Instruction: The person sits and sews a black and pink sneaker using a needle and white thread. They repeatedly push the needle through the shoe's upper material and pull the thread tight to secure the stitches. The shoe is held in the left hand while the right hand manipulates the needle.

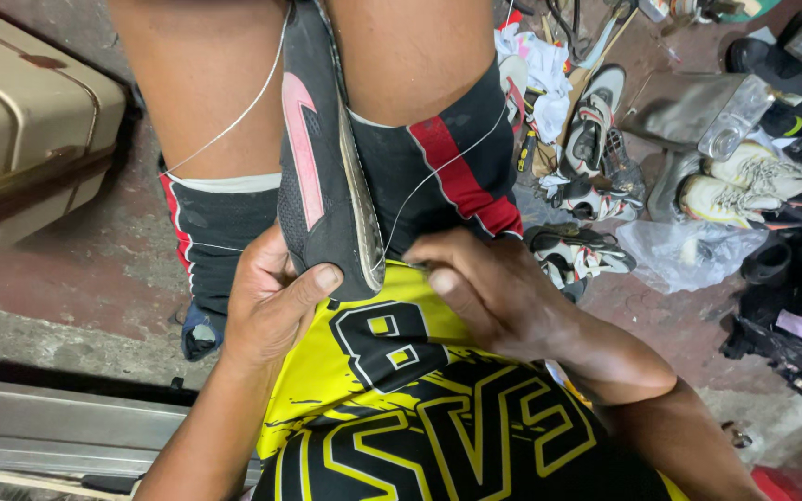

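Down on the concrete floor (pixel 85 278), the person sits with knees up, and wedged between the thighs stands a black shoe (pixel 313 158) with a pink stripe, sole edge turned to the right, heel end nearest the body. That clamp of the legs is doing the heavy work, and it looks sound: my read is that it should stay tight so the shoe cannot twist while thread is drawn.

Left hand (pixel 266 311) now: its grip is closed round the heel end, thumb pressed flat across the upper just beside the sole. Good bracing, I'd say, close to where the stitch sits.

Right hand (pixel 489 288): fingers curled in tight at the sole's rim, pinched together. Whether a needle or awl sits inside that pinch I cannot tell; it is hidden by the knuckles.

A white thread (pixel 234 125) runs taut across the left thigh up toward the shoe's top, and another strand arcs from the sole edge over the right thigh. To do this well, I judge, pull along the seam line, not away from it, keep both strands free of the shorts, and seat each stitch snug before easing off.

Off to the right, well apart, a heap of worn sneakers (pixel 744 181) and a clear plastic bag (pixel 675 250) lie on the floor; a beige case (pixel 20 102) sits far left.
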